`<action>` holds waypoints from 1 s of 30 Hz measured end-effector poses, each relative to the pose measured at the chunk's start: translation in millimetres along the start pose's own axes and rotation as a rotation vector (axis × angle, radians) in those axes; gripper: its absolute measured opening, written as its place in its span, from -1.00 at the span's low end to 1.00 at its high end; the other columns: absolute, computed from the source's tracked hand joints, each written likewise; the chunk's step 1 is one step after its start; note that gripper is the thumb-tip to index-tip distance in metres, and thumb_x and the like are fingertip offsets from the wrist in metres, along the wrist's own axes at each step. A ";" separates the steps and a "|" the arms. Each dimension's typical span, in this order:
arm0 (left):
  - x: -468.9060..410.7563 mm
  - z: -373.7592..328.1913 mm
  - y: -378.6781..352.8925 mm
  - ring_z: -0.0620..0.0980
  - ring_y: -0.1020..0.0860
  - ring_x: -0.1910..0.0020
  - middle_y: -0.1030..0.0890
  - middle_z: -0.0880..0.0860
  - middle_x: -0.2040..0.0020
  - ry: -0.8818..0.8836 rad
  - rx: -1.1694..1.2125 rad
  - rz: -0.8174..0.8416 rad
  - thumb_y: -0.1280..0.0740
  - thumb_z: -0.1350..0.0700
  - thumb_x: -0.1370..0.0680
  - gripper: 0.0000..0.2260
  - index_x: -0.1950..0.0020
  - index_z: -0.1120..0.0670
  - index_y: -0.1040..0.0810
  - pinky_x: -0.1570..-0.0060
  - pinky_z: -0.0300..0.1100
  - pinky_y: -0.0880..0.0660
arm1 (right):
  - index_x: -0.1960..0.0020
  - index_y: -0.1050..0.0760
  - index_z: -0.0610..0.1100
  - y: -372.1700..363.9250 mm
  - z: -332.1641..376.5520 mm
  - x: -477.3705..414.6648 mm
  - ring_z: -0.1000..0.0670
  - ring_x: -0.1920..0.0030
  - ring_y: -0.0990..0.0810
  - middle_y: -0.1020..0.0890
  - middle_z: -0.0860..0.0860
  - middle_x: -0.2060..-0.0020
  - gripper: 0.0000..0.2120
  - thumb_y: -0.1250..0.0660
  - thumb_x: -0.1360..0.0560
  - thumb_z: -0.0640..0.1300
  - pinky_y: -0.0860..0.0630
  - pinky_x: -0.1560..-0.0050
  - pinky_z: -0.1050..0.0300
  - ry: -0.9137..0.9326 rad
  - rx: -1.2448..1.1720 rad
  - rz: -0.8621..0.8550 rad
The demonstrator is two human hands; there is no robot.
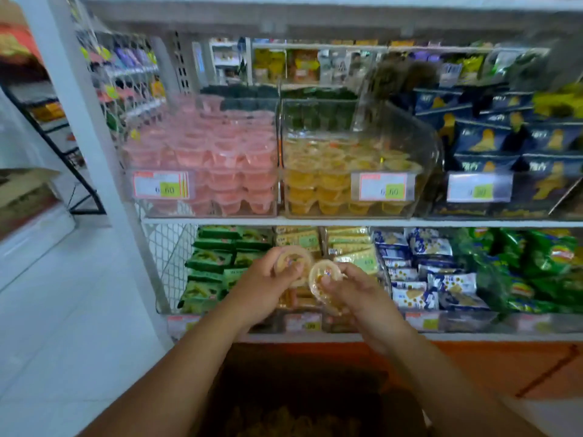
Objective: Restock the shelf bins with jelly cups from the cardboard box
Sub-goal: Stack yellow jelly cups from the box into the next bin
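My left hand (263, 288) grips a yellow jelly cup (293, 261) in front of the lower shelf. Just to its right, my right hand (359, 298) grips a second jelly cup (325, 275), its foil lid facing me. Both cups sit well below the clear bin of yellow jelly cups (350, 171), whose lid is tilted up. Left of it stands a clear bin of pink jelly cups (208, 159), heaped high. The open cardboard box (293, 398) lies below my arms, dark inside, with blurred yellowish cups at the bottom.
Dark blue snack boxes (511, 143) fill the shelf right of the yellow bin. The lower shelf holds green packets (217, 263), blue biscuit packs (419, 269) and green chip bags (533, 269). A white upright post (79, 115) bounds the shelf's left side; another carton (22, 193) sits far left.
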State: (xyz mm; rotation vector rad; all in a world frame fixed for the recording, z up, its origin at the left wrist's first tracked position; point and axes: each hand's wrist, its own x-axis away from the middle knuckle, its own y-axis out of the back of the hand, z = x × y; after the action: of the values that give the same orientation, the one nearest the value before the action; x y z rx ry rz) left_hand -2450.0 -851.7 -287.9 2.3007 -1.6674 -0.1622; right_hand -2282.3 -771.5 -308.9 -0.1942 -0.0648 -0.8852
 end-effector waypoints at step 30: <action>-86.8 -163.8 129.8 0.32 -0.60 0.09 -0.68 0.07 0.08 -0.258 -0.199 -0.285 -0.30 0.02 -0.59 -0.82 -0.04 -0.31 -0.53 0.00 0.28 -0.55 | 0.01 -0.63 -0.11 -12.2 237.8 -269.1 0.02 0.21 -0.66 -0.69 0.00 0.19 -0.70 -0.39 -0.49 0.13 -0.54 0.33 0.22 -0.034 1.269 0.005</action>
State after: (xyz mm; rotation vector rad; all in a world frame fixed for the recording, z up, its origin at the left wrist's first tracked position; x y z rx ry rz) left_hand -2553.4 -779.0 -100.1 2.4289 -1.3466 -0.6795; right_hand -2456.2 -527.4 -110.7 0.9727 -0.6328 -0.6960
